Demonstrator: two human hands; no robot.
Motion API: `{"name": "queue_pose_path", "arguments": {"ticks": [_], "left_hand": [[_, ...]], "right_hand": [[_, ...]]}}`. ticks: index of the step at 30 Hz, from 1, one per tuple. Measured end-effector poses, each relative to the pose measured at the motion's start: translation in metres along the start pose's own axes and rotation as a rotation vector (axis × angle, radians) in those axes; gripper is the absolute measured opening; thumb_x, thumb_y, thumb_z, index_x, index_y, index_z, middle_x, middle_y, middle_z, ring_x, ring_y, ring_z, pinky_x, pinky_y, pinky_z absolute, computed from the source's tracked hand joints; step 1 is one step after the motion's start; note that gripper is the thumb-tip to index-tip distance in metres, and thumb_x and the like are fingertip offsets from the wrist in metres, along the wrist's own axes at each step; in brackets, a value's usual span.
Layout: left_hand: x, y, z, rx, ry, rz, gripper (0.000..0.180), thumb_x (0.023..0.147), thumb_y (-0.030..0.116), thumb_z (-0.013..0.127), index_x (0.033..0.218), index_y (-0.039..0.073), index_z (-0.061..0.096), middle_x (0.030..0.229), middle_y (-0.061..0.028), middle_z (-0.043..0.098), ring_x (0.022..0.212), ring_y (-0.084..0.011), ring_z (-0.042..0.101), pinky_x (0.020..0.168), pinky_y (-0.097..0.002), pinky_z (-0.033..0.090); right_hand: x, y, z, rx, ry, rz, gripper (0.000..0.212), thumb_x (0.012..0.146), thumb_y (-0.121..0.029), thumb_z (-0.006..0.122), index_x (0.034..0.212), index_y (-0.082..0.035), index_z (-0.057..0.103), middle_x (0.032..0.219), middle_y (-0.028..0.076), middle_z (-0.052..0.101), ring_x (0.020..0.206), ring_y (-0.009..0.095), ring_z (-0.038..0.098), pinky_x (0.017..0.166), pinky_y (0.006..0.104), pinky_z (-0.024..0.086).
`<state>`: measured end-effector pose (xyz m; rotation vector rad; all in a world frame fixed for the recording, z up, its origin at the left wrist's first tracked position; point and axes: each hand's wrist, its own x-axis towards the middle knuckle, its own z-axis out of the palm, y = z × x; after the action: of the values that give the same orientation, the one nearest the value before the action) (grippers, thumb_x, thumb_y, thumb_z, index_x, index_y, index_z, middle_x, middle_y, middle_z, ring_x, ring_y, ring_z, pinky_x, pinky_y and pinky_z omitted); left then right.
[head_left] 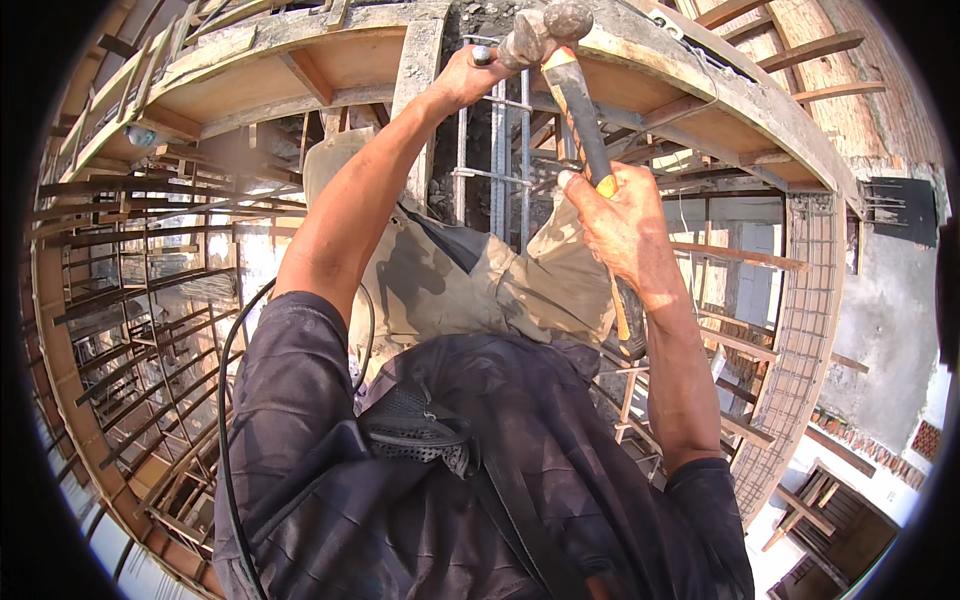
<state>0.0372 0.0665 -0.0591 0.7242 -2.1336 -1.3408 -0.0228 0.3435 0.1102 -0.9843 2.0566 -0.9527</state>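
My right hand (625, 220) is wrapped round the black and yellow handle of a hammer (580, 105). Its dusty, blunt steel head (541, 36) is raised at the top of the view, close beside my left hand (468, 78). The fingers of that hand are closed round a metal rod (481, 55), whose rounded silver end pokes out by the thumb. Most of the rod is hidden in the fist, so its exact kind does not show. Below my hands, long ribbed steel bars (498, 160) tied with cross stirrups run between my legs.
Wooden formwork (350, 70) curves across the far side, with a plank (418, 100) near my left arm. A rebar mesh (812, 290) lines the right-hand beam. Open timber framing (150, 320) drops away at left. A black cable (226, 400) hangs by my left sleeve.
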Motion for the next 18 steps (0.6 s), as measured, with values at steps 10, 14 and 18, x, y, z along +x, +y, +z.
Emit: {"name": "queue_pose_path", "arguments": {"ticks": [10, 14, 18], "left_hand": [[-0.007, 0.022, -0.004, 0.024, -0.061, -0.045, 0.051, 0.093, 0.037, 0.066, 0.060, 0.012, 0.036, 0.060, 0.0063, 0.029, 0.060, -0.0075, 0.029, 0.054, -0.0313, 0.027], [0.004, 0.002, 0.004, 0.056, -0.071, 0.034, 0.040, 0.089, 0.040, 0.070, 0.071, 0.007, 0.057, 0.062, 0.0040, 0.044, 0.062, -0.0111, 0.043, 0.059, -0.0326, 0.038], [0.006, -0.020, -0.009, 0.097, -0.134, 0.261, 0.035, 0.079, 0.041, 0.078, 0.096, 0.011, 0.072, 0.081, -0.0079, 0.069, 0.079, -0.0166, 0.064, 0.076, -0.0342, 0.051]], "right_hand": [[0.006, -0.110, -0.055, 0.339, 0.460, -0.863, 0.026, 0.090, -0.021, 0.067, 0.072, -0.005, 0.058, 0.055, -0.001, 0.049, 0.047, 0.010, 0.047, 0.047, 0.0314, 0.037], [0.038, -0.002, 0.013, -0.232, 0.079, 0.052, 0.030, 0.089, -0.022, 0.064, 0.066, -0.004, 0.056, 0.054, 0.001, 0.052, 0.048, 0.014, 0.052, 0.050, 0.0365, 0.041], [0.018, 0.017, 0.032, -0.353, -0.108, 0.058, 0.032, 0.086, -0.030, 0.067, 0.072, -0.002, 0.063, 0.060, 0.009, 0.058, 0.062, 0.018, 0.059, 0.061, 0.0376, 0.046]]}}
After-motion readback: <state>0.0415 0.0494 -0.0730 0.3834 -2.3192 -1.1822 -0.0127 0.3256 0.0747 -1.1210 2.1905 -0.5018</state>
